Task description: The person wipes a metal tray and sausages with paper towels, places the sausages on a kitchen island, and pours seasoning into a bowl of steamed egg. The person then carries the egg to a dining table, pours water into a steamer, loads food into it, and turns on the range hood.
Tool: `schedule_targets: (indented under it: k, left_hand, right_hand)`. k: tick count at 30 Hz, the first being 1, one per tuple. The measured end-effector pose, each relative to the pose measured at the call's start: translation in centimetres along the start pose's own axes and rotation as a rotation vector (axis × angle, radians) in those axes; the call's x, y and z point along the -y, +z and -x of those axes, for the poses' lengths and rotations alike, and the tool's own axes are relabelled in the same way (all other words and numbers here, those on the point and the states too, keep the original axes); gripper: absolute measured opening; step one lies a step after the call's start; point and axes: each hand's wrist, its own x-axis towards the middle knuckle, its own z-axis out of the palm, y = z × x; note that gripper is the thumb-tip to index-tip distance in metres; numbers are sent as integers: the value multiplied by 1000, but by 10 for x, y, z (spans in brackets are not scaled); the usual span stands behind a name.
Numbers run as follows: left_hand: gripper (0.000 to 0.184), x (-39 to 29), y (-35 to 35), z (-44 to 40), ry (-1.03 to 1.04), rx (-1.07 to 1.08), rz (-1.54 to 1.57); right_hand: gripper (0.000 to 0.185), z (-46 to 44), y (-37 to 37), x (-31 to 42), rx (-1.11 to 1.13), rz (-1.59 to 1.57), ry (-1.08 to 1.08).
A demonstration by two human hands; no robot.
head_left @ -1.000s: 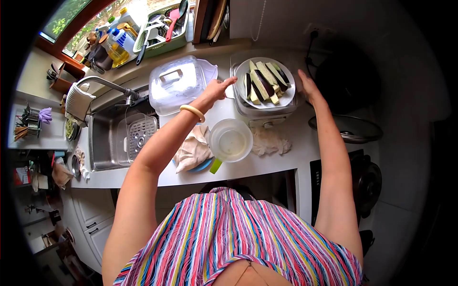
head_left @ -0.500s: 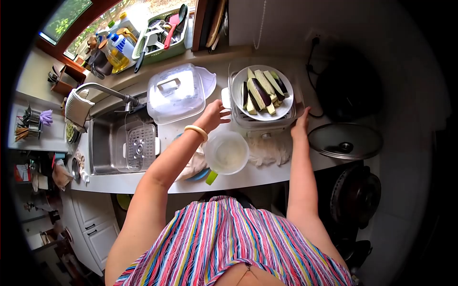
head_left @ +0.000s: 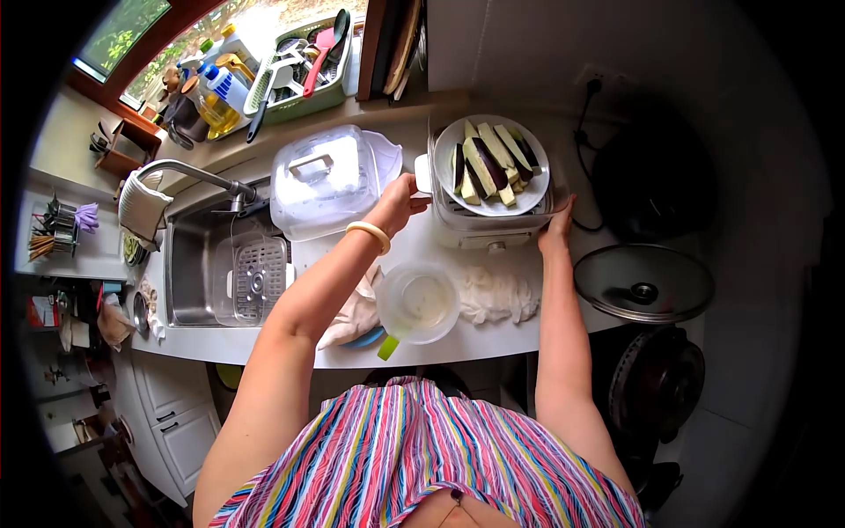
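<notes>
A white plate [head_left: 447, 187] of cut eggplant strips [head_left: 493, 165] sits in the clear tray of an electric steamer [head_left: 475, 231], which has a white base with a knob in front. At the steamer's left side my left hand [head_left: 398, 204] has its fingers curled against it, just below the white tray handle [head_left: 423, 174]. My right hand [head_left: 556, 231] grips the opposite side, thumb and fingers around the lower right corner. A clear plastic cup [head_left: 419, 302] with a green handle and a crumpled white cloth [head_left: 499, 295] lie in front of the steamer.
Left of the steamer is a clear domed lid [head_left: 321, 180]. Another steamer tray [head_left: 258, 282] rests in the sink [head_left: 198, 304]. A glass pan lid [head_left: 644, 283] lies at the right, near a dark round appliance [head_left: 656, 176]. A utensil basket [head_left: 304, 92] stands by the window.
The steamer, with the plate of eggplant on it, has moved back toward the wall and slightly right, away from the cup and cloth. Both my hands have moved with it.
</notes>
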Motion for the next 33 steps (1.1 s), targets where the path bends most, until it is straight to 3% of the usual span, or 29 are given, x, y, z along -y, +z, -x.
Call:
schedule_targets:
  k: [6,8,9,12,14,16,20,25,28,31,33]
  left_hand:
    - [26,-13,3,-9,15,-6,-47]
    - [40,-16,-2,-15,-26,5,-140]
    - [45,-19,0,-12,-28,10,-156]
    - [51,-23,0,21,37,-42,-257]
    - [47,-29,-5,49,110,-11,-325]
    - [39,-36,-11,79,149,28,-346]
    - [32,-37,-22,120,178,84,-250]
    - [32,-29,-56,152,273,40,-236]
    - [31,-47,-97,150,487,-221,-479]
    - [31,-107,-137,136,1242,-654,-1457]
    - [33,-130,-152,114,1036,-527,-1697]
  right_hand:
    - [90,-21,-5,-4,102,20,26]
    - [92,-31,-8,-6,120,4,13]
    - [84,-28,-5,-8,-1,-10,-60]
    - [70,28,-1,8,-42,-7,-162]
    - [38,29,-29,-20,-128,319,-355]
    - [30,59,-34,-48,-119,710,-637]
    - [40,107,-8,-85,32,715,-483]
    - [45,105,10,-81,-88,806,-457]
    - [45,93,1,-87,-60,824,-488]
    - [38,75,-25,-107,-27,782,-489]
    - [36,100,-28,-105,7,664,-497]
